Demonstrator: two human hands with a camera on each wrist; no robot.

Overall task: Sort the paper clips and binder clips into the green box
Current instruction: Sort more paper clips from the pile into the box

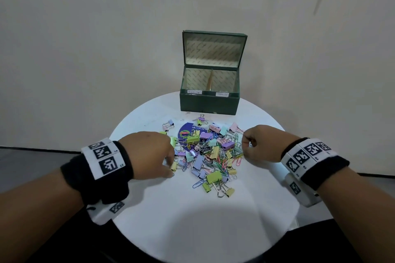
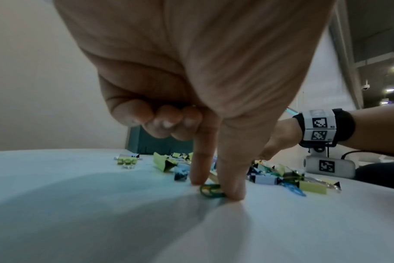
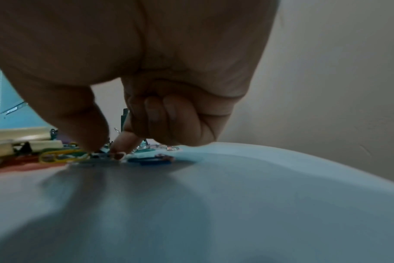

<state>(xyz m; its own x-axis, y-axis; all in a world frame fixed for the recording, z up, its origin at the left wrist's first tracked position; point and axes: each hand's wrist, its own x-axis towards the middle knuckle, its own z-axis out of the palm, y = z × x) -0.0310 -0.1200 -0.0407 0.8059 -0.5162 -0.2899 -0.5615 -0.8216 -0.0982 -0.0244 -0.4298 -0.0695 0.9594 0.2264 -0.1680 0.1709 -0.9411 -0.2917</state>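
1. Clips, a mixed pile of pastel metal binder clips and coloured wire paper clips (image 1: 210, 151), are lying heaped at the middle of the round white table (image 1: 205, 220), partly covering a round purple printed sticker (image 1: 188, 132).
2. The dark green cardboard box (image 1: 209, 101) is standing at the far edge of the table, just behind the pile, with its hinged lid propped open, a divider splitting the inside into two compartments, and two small white labels on the front rim.
3. The left hand (image 1: 149, 153) is reaching down at the pile's left edge; in the left wrist view its forefinger and thumb are pinching a green wire paper clip (image 2: 210, 190) against the table while the other fingers (image 2: 164, 122) are curling into the palm.
4. The right hand (image 1: 259, 145) is working at the pile's right edge; its thumb and forefinger are closing together among the clips beside a yellow paper clip (image 3: 63, 155), but whether they are gripping one I cannot tell.
5. Both wrists are wearing black bands carrying white marker tags.
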